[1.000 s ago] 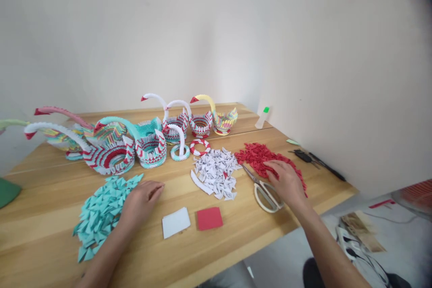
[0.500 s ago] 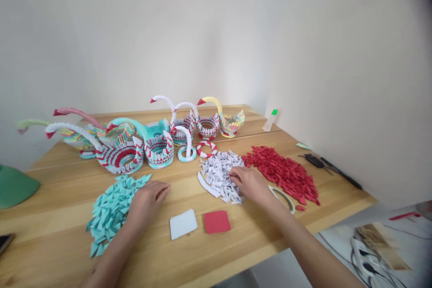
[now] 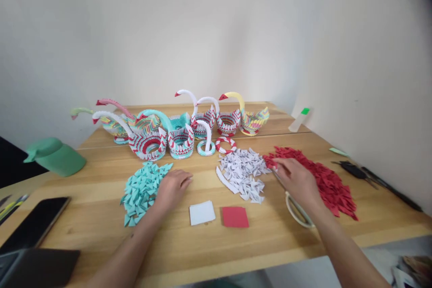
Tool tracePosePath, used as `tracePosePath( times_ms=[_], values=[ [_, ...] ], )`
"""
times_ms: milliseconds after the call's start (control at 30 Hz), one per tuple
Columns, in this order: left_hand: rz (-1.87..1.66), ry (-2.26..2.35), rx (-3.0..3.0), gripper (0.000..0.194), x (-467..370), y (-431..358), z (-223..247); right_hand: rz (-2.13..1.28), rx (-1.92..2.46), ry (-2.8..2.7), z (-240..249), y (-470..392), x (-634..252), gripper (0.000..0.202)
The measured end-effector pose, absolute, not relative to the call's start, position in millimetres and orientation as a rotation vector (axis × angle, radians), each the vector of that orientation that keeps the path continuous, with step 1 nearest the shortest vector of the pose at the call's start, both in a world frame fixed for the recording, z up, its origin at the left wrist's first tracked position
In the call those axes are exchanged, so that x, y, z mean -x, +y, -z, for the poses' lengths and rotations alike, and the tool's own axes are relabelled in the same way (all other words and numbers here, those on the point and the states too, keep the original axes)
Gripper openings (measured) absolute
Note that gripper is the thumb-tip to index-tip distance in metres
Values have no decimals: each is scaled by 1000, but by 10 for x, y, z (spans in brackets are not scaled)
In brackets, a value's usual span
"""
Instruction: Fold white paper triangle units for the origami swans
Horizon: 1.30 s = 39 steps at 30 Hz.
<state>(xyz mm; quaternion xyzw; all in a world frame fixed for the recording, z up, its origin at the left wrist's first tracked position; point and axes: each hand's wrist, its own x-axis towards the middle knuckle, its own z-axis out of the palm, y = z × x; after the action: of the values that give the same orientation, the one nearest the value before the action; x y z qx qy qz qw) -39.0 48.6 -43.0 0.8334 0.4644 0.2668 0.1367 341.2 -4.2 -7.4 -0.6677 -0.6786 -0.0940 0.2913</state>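
I saw both bare arms (image 3: 143, 238) angled inward. The left hand (image 3: 173, 187) lay palm down, fingers loosely curled; the right hand (image 3: 299, 181) reached slightly farther forward, thumb and forefinger drawn close together.

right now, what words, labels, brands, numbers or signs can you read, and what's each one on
None: no text is readable anywhere in this view.
Teal pieces, white pieces, red pieces: no lettering visible.
Phone, black key fob, green-tipped item: any marking is too small or blurred.
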Motion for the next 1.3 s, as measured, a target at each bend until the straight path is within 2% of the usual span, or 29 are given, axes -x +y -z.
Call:
tracePosePath(
  times_ms=[200, 367, 533, 800, 1100, 1300],
  values=[
    [-762, 1345, -2422, 21, 377, 476, 437, 549, 1953, -1817, -28, -110, -3698, 32],
    [-730, 1368, -2435, 19, 364, 463, 426, 89, 1466, -2234, 55, -328, -2751, 24],
    [-781, 1369, -2394, 20, 369, 444, 428, -256, 1130, -2497, 132, -446, -1836, 31],
    [-902, 1327, -2326, 20, 405, 437, 391, -316, 1138, -2586, 179, -287, -1703, 30],
    [-963, 1246, -2277, 18, 380, 395, 318, -355, 1133, -2611, 91, -258, -1663, 15],
    [-922, 1167, -2169, 21, 346, 334, 242, -278, 1063, -2499, 157, -232, -1673, 19]
  ],
)
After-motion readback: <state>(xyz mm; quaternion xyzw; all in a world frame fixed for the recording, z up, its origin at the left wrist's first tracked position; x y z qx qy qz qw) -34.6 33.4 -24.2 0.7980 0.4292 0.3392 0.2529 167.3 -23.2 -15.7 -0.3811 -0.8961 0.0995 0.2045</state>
